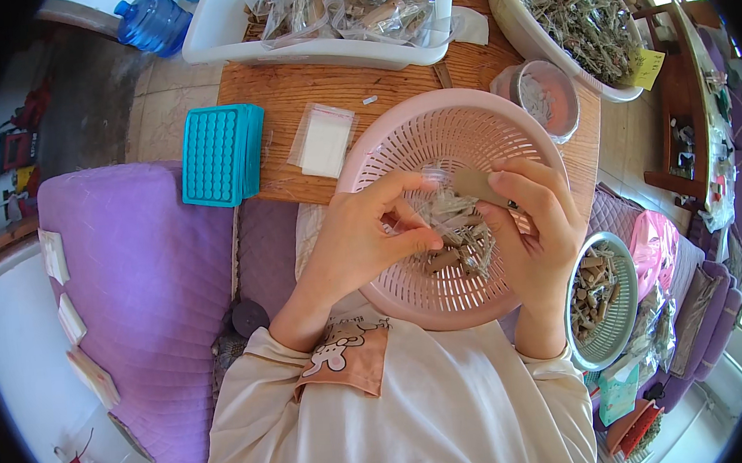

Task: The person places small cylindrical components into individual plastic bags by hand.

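Note:
Over a pink slotted basket [400,148], my left hand [363,241] pinches the mouth of a small clear plastic bag [461,229] filled with dried grey-green herb pieces. My right hand [534,220] grips the bag's other side and holds a flat tan stick piece [480,185] between thumb and fingers above the opening. The bag's lower part hangs inside the basket. Both forearms wear cream sleeves.
A wooden table [293,95] carries a teal perforated box [221,154], empty small clear bags [323,138], a white tray of filled bags [330,11], a white tub of dried herbs [571,11] and a small pink container [546,94]. A green basket of stick pieces [604,297] sits right. Purple cushion [146,273] left.

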{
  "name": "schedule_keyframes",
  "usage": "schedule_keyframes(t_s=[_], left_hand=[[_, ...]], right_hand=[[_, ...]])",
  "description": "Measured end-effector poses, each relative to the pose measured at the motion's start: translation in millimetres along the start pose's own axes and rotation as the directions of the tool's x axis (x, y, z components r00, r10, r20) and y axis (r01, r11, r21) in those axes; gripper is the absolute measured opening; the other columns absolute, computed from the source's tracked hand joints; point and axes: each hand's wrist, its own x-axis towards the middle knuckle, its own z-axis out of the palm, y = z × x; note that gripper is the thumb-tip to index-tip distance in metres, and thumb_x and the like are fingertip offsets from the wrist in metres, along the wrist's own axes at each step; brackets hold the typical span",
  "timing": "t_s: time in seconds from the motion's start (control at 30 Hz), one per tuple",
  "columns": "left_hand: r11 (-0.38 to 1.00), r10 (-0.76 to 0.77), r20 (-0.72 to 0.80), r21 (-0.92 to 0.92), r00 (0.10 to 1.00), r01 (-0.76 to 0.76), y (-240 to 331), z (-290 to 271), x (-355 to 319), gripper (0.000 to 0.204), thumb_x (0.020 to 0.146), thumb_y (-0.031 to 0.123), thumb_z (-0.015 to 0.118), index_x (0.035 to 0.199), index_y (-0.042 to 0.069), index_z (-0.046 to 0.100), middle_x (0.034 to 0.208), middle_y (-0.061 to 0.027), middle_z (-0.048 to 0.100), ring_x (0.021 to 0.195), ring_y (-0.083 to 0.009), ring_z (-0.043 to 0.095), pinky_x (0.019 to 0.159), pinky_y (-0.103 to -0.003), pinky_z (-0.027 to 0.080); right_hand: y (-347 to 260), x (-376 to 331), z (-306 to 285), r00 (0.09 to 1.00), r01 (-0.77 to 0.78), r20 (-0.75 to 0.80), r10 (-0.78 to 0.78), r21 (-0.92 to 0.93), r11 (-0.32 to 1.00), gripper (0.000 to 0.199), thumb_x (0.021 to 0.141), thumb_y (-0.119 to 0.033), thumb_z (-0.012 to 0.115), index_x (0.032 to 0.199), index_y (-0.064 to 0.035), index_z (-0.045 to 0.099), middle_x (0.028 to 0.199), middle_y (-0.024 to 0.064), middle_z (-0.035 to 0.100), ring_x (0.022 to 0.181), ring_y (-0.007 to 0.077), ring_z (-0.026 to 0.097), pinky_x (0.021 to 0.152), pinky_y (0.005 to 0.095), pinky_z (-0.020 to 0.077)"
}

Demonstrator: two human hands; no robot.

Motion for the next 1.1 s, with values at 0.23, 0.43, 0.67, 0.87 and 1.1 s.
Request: schedule_keyframes(t_s=[0.23,0.43,0.67,0.87,1.1], left_hand=[[0.999,0.046,-0.042,-0.027,0.998,-0.047,-10,2,3,0.044,0.065,0.013,0.073,0.104,0.006,0.056,0.079,-0.0071,0.064,0.063,-0.0095,0.057,0.058,-0.022,0.045],[0.985,0.127,-0.08,-0.107,0.989,-0.135,-15,10,6,0.04,0.066,0.013,0.072,0.103,0.004,0.057,0.086,-0.0093,0.063,0.069,-0.0126,0.058,0.059,-0.024,0.045],[0.979,0.199,-0.118,0.065,0.973,-0.193,-8,17,4,0.04,0.069,0.013,0.07,0.104,0.001,0.056,0.089,-0.0105,0.063,0.073,-0.0134,0.061,0.065,-0.028,0.048],[0.917,0.047,-0.056,-0.393,0.997,-0.065,-24,18,8,0.041,0.074,0.009,0.068,0.108,-0.004,0.052,0.096,-0.0094,0.061,0.083,-0.0107,0.057,0.072,-0.024,0.048],[0.885,-0.038,0.048,-0.463,0.998,0.056,-17,14,10,0.044,0.074,0.009,0.068,0.111,-0.002,0.05,0.102,-0.0094,0.058,0.089,-0.0108,0.056,0.077,-0.024,0.047]], right_hand=[[-7,2,-1,0.929,-0.348,0.201,0.31,0.19,0.918,0.026,0.066,0.005,0.065,0.091,-0.0014,0.06,0.091,0.0106,0.056,0.074,0.0196,0.06,0.061,0.026,0.0504],[-9,5,-1,0.903,-0.349,0.281,0.324,0.04,0.936,0.025,0.069,0.002,0.064,0.093,-0.0036,0.061,0.087,0.0101,0.053,0.068,0.0191,0.058,0.061,0.0274,0.0504],[-5,3,9,0.87,-0.468,0.239,0.432,0.121,0.875,0.022,0.065,-0.003,0.069,0.085,-0.0004,0.06,0.088,0.0099,0.06,0.077,0.0236,0.061,0.064,0.0284,0.0502],[9,-3,10,0.946,-0.184,0.275,0.174,0.01,0.983,0.031,0.058,-0.008,0.073,0.087,-0.0023,0.062,0.108,0.0118,0.056,0.103,0.0301,0.051,0.084,0.0375,0.0433],[16,-15,12,0.858,-0.372,0.416,0.303,0.095,0.923,0.036,0.059,-0.007,0.073,0.093,-0.0046,0.062,0.118,0.0137,0.048,0.111,0.0313,0.044,0.088,0.0367,0.0406]])
